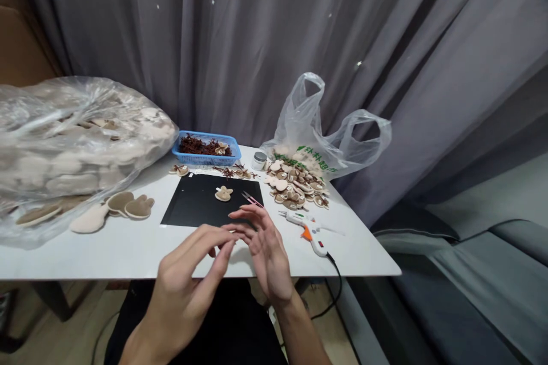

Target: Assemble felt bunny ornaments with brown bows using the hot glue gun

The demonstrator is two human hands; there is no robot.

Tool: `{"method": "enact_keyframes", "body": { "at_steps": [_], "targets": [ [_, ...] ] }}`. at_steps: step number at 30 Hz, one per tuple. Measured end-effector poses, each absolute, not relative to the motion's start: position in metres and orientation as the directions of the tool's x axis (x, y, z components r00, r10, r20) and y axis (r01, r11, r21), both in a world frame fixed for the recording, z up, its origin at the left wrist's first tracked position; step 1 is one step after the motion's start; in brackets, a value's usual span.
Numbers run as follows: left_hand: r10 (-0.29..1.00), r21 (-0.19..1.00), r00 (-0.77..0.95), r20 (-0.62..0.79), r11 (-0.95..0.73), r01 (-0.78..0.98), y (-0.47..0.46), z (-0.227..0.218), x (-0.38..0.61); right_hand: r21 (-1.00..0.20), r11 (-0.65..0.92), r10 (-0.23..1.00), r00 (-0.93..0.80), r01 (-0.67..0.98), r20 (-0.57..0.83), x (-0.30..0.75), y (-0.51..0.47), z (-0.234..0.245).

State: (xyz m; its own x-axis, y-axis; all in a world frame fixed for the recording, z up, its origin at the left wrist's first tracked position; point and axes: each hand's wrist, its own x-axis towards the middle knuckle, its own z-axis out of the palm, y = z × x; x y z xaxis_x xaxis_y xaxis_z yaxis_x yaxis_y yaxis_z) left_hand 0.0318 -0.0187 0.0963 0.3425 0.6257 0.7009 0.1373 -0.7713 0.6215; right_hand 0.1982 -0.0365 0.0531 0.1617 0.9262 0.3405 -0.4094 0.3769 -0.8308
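Note:
My left hand (188, 276) is above the table's front edge, its thumb and index finger brought together in a pinch. Whether anything small sits between those fingertips I cannot make out. My right hand (268, 254) faces it, palm turned inward and fingers stretched out, holding nothing visible; the two hands' fingertips nearly meet. Just beyond them lies a black mat (192, 202) bearing one small beige rabbit-head felt piece (223, 194). Pink-handled tweezers (252, 199) rest at the mat's right edge. A white glue gun (310, 231) with an orange trigger lies to the right of my right hand.
Rabbit pieces are heaped (295, 185) before a clear plastic bag (317, 137). A blue basket (205, 159) holds dark red bows, beside a small jar (259, 161). A large bag of felt pieces (77, 148) fills the left, with loose pieces (139, 207) nearby. The glue gun's cord (338, 285) hangs down.

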Motion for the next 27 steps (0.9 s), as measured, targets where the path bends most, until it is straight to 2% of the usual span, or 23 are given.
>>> {"method": "enact_keyframes", "body": {
  "at_steps": [8, 12, 14, 17, 20, 21, 23, 25, 27],
  "targets": [
    [0.676, 0.639, 0.080, 0.733, -0.724, 0.259, -0.020, 0.111, 0.005, -0.960, 0.220, 0.930, 0.334, -0.174, 0.152, 0.227, -0.023, 0.022],
    [0.674, 0.665, -0.072, 0.735, -0.696, 0.272, -0.025, 0.126, -0.002, -0.968, 0.191, 0.910, 0.400, -0.165, 0.111, 0.241, -0.021, 0.014],
    [0.683, 0.669, -0.061, 0.728, -0.688, 0.279, -0.027, 0.127, -0.006, -0.952, 0.214, 0.920, 0.373, -0.217, 0.122, 0.240, -0.025, 0.016],
    [0.703, 0.657, 0.098, 0.705, -0.698, 0.285, -0.030, 0.118, -0.012, -0.906, 0.261, 0.946, 0.276, -0.334, 0.171, 0.226, -0.034, 0.027],
    [0.729, 0.731, 0.280, 0.625, -0.672, 0.118, -0.034, 0.101, -0.007, -0.892, 0.317, 0.946, 0.168, -0.324, 0.275, 0.205, -0.043, 0.041],
    [0.750, 0.788, 0.317, 0.581, -0.616, 0.012, -0.035, 0.094, -0.004, -0.894, 0.329, 0.944, 0.117, -0.305, 0.307, 0.199, -0.045, 0.045],
    [0.803, 0.862, 0.334, 0.494, -0.404, -0.306, -0.036, 0.083, 0.004, -0.902, 0.325, 0.940, -0.006, -0.284, 0.341, 0.189, -0.050, 0.053],
    [0.854, 0.825, 0.343, 0.391, -0.161, -0.541, -0.035, 0.075, 0.012, -0.912, 0.325, 0.929, -0.094, -0.252, 0.357, 0.182, -0.054, 0.060],
    [0.888, 0.765, 0.341, 0.307, -0.017, -0.644, -0.034, 0.070, 0.017, -0.918, 0.356, 0.918, -0.118, -0.173, 0.379, 0.178, -0.058, 0.064]
  ]
}}
